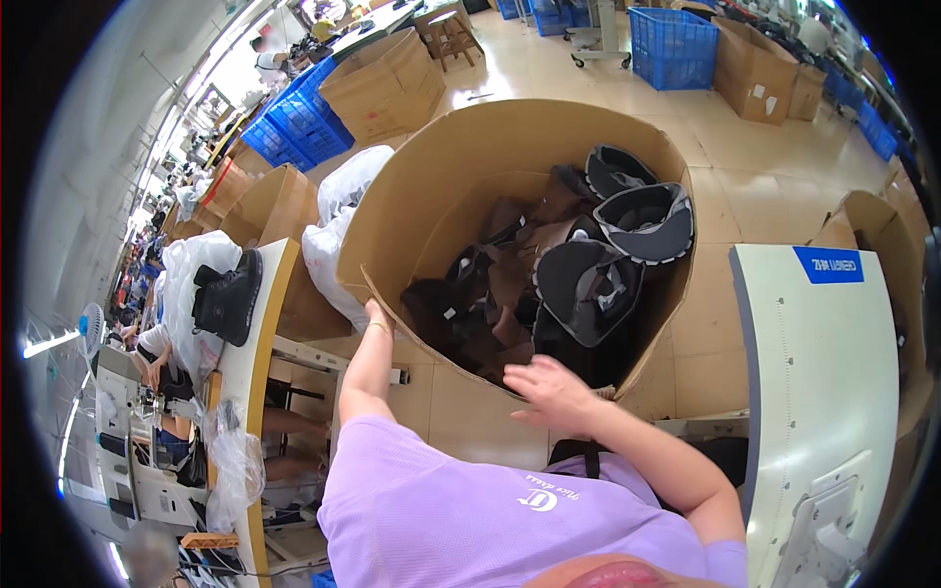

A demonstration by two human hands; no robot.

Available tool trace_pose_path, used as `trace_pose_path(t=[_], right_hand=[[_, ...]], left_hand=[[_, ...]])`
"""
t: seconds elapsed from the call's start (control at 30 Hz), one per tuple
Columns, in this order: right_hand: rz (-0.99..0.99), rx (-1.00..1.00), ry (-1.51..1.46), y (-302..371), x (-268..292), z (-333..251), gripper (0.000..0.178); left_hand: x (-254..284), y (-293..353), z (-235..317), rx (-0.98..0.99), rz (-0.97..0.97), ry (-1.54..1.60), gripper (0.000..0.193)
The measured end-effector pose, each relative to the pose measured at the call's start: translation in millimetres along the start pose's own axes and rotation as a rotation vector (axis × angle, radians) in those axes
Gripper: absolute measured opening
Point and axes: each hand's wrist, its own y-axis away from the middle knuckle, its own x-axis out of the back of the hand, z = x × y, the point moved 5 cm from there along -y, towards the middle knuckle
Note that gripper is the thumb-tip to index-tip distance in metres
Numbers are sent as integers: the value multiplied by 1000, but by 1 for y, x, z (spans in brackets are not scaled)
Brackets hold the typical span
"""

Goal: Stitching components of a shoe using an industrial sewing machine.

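Observation:
A big cardboard box (431, 157) stands right in front of me, its wall bowed into a round shape. Inside lie several black and grey shoe uppers (588, 284), heaped mostly toward the right side, with brown and black pieces deeper down. My left hand (377, 318) is closed on the box's near left rim; its fingertips are partly hidden by the cardboard. Over the near rim, my right hand (551, 392) is held with its fingers apart and nothing in it, just short of the uppers.
On the left, a table (257, 382) carries a black boot (227, 297) and clear plastic bags (235, 470). White bags (343, 235) lean against the box. A white machine table (818, 392) stands at my right. Farther off are blue crates (673, 47), more cartons (382, 86) and a wooden stool (453, 39).

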Motion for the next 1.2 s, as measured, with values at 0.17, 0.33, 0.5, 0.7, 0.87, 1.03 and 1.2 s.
trace_pose_path(t=[0.17,0.33,0.5,0.7,0.87,1.03,1.2], right_hand=[[203,-462,421,63,108,108,32],[-428,-527,772,147,117,195,26],[-295,-525,753,162,117,192,21],[-377,-473,948,170,72,152,6],[-347,-614,791,128,8,53,9],[-20,-411,231,59,-15,-4,16],[155,-376,204,82,64,25,49]], left_hand=[[-67,97,-47,184,-32,-60,70],[-154,307,-91,508,143,-552,56],[-177,289,-113,422,59,-476,78],[-160,211,-109,399,-1,-560,74],[-188,155,-72,365,-49,-817,56],[-75,5,18,233,-15,-839,27],[-186,34,30,-88,196,-1804,51]])
